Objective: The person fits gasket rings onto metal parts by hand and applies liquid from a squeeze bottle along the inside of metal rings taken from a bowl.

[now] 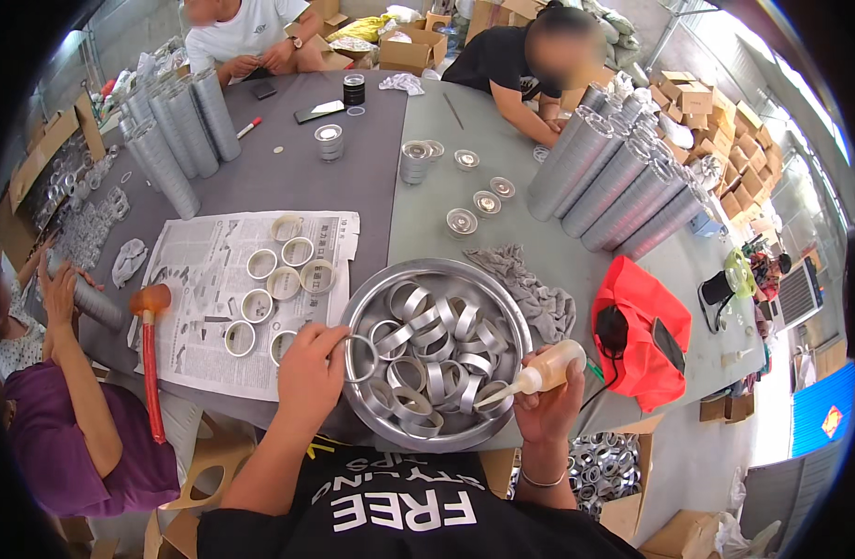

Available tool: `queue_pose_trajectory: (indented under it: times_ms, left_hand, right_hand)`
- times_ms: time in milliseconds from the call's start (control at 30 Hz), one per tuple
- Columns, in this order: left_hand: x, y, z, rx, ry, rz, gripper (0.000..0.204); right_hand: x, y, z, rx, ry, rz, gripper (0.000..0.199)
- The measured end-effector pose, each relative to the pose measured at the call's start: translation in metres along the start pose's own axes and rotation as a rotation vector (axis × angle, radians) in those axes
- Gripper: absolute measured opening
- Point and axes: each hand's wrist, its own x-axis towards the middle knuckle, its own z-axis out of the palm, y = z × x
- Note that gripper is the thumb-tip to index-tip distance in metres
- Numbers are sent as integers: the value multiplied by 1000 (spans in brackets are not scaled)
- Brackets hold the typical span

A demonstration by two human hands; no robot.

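I see my left hand [308, 373] pinching a metal ring [360, 359] upright at the left rim of the steel bowl [502, 303], while my right hand [548, 405], fingers wrapped around a squeeze bottle [539, 374], aims its nozzle leftward toward that ring across the bowl's near side.

Hidden and cut-off parts at the work table.
The left hand [308, 371] covers part of the metal ring [360, 359] it pinches; the bottle [539, 374] is half hidden in the right hand [550, 406]. The bowl [494, 296] hides its lower rings. The box of rings [606, 466] is partly blocked by the table edge [576, 424].
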Motion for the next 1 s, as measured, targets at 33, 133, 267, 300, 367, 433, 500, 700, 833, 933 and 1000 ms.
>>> queue_pose_trajectory:
  times_ms: [33,133,267,300,367,433,500,700,833,933,1000]
  left_hand:
    - [-4,-3,1,102,57,18,28]
    - [-10,-6,2,259,42,64,37]
    - [-19,-10,9,267,-47,84,59]
    - [-17,-9,11,191,-48,111,64]
    - [-19,-18,9,96,-50,194,74]
    - [-25,-21,5,28,-65,148,72]
    - [-30,-22,0,-43,-76,108,70]
    - [-47,9,-21,-678,-198,-128,59]
    - [-58,30,-22,-1443,-513,-419,59]
    - [-64,39,-30,-1541,-639,-591,55]
    - [-67,33,-24,-1531,-664,-580,55]
  right_hand:
    - [2,0,-1,-14,-21,7,44]
    - [9,4,-1,-23,26,7,43]
    - [7,-2,4,2,3,70,45]
    - [9,-3,7,5,-34,47,46]
    - [10,-1,8,-3,-60,16,50]
    - [10,0,5,-22,-74,31,50]
    - [8,-1,1,-26,-116,58,51]
    - [-1,10,19,-210,-99,-324,62]
    - [-23,18,42,-392,-251,-738,70]
    - [-21,-9,48,-697,-958,-674,83]
    - [-21,4,60,-696,-1000,-785,79]
